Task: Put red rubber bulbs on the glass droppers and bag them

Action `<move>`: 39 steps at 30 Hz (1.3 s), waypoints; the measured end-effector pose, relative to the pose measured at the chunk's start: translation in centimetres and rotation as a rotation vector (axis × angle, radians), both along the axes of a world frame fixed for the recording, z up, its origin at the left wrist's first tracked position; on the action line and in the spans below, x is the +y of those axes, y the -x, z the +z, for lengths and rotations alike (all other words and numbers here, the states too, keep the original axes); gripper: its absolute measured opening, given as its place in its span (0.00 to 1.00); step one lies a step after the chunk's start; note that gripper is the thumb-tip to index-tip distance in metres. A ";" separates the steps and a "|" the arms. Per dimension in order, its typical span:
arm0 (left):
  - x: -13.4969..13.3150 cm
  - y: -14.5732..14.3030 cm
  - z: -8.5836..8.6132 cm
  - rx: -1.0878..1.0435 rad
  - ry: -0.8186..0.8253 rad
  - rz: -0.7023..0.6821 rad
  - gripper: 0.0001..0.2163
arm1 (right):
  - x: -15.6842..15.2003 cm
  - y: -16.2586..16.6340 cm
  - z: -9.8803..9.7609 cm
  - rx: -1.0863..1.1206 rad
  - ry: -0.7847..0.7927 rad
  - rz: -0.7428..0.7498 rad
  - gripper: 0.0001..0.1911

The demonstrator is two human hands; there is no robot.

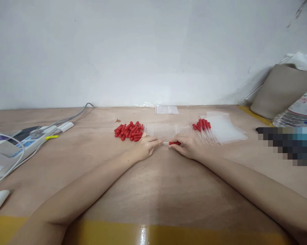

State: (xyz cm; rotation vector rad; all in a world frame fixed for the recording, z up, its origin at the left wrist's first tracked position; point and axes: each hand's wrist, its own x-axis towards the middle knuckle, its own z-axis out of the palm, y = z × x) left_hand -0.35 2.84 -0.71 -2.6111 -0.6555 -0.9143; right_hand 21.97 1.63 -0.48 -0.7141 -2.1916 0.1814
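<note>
My left hand [146,147] is closed on one end of a thin clear dropper tube [165,143], low over the table. The fingers of my right hand [187,144] pinch a red rubber bulb [174,143] at the tube's other end; how far the tube sits inside it cannot be made out. Just behind both hands lies a row of clear dropper tubes [166,131]. A heap of loose red bulbs [129,131] is beside my left hand. Past my right hand, several tubes with red bulbs on them [201,125] lie together.
Clear plastic bags [223,127] lie at the right, and a small white bag [167,110] is near the wall. A power strip [28,144] with cables is on the left. A grey-brown container [278,90] and a plastic bottle [300,109] stand at the right.
</note>
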 end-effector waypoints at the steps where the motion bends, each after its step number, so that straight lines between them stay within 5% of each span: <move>1: -0.1 0.0 0.1 0.010 -0.009 0.007 0.14 | 0.0 0.0 0.0 -0.024 -0.041 0.003 0.06; 7: -0.4 -0.2 0.2 0.028 -0.051 0.011 0.14 | -0.2 0.1 0.2 -0.115 -0.204 0.008 0.07; 12: 0.0 -0.1 -0.3 -0.088 -0.029 0.034 0.10 | -0.4 0.3 0.9 -0.010 -0.085 -0.068 0.05; 26: -0.8 -0.5 0.1 -0.088 -0.013 0.022 0.09 | -0.7 0.6 1.1 -0.111 -0.145 -0.075 0.09; 39: -0.8 -0.7 0.1 -0.064 0.038 0.045 0.11 | 0.0 1.1 0.4 -0.012 0.008 -0.051 0.11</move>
